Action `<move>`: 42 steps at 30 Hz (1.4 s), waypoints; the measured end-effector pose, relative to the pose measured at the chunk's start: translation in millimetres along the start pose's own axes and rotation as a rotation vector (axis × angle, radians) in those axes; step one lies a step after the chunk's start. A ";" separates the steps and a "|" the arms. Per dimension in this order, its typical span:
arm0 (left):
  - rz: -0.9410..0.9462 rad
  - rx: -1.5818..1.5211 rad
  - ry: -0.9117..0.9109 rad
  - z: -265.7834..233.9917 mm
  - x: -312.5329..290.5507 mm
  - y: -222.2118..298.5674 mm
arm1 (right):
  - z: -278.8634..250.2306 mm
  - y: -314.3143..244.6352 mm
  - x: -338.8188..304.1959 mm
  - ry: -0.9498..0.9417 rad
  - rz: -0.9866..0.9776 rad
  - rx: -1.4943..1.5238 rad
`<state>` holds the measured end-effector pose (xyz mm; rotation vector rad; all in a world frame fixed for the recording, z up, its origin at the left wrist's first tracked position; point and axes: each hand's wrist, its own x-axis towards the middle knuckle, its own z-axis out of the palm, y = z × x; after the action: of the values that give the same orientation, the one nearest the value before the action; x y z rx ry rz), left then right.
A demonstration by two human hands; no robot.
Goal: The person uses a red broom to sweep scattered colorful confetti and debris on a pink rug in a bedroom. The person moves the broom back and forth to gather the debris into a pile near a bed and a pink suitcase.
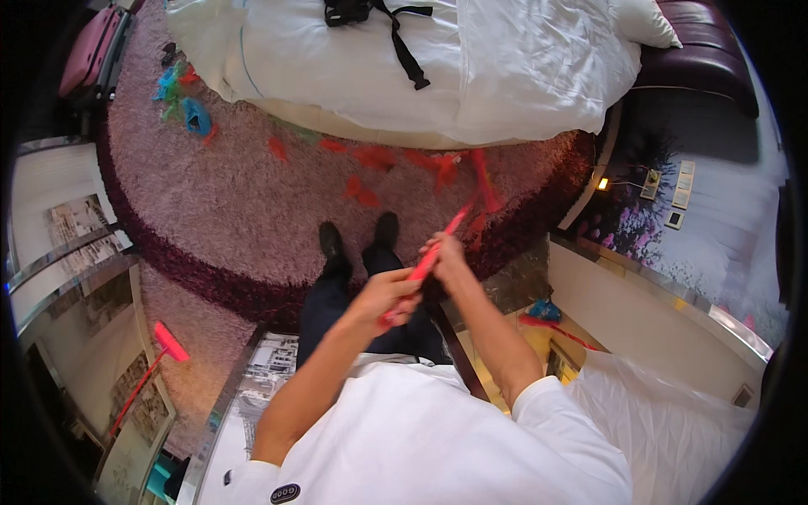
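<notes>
Both my hands grip the red handle of a broom [459, 220]. Nearer my body, my left hand [389, 299] is wrapped round the handle's lower end, while my right hand [446, 255] closes round it farther up. The handle slants forward and right to a blurred red broom head [484, 181] on the carpet, near the foot of the bed. Around and left of that head lie loose red scraps [362, 192] that look like thin plastic; some are smeared by motion. Blue, green and red crumpled bags [195, 116] lie at the far left by the bed.
A white-covered bed [539, 84] fills the far side, with a black strapped item [347, 10] on it. A pink suitcase [91, 49] stands far left. At left is a red long-handled tool [171, 342]. A purple sofa [703, 55] sits far right. Furniture flanks my legs.
</notes>
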<state>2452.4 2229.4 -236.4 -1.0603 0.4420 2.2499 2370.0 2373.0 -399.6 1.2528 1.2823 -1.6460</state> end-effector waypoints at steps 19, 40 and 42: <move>-0.025 0.055 0.051 11.6 -22.4 9.9 | 0.1 -0.2 -30.9 -0.037 0.030 -0.153; -0.133 0.296 -0.120 -148.8 -152.1 46.1 | 62.5 156.3 -102.5 -0.110 0.053 -0.054; -0.173 0.282 -0.156 -141.6 -118.7 33.3 | 44.9 143.0 -95.6 -0.033 0.035 0.025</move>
<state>2571.6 2084.5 -230.9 -0.7435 0.5593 2.0269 2517.1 2287.4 -348.0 1.2507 1.2170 -1.6561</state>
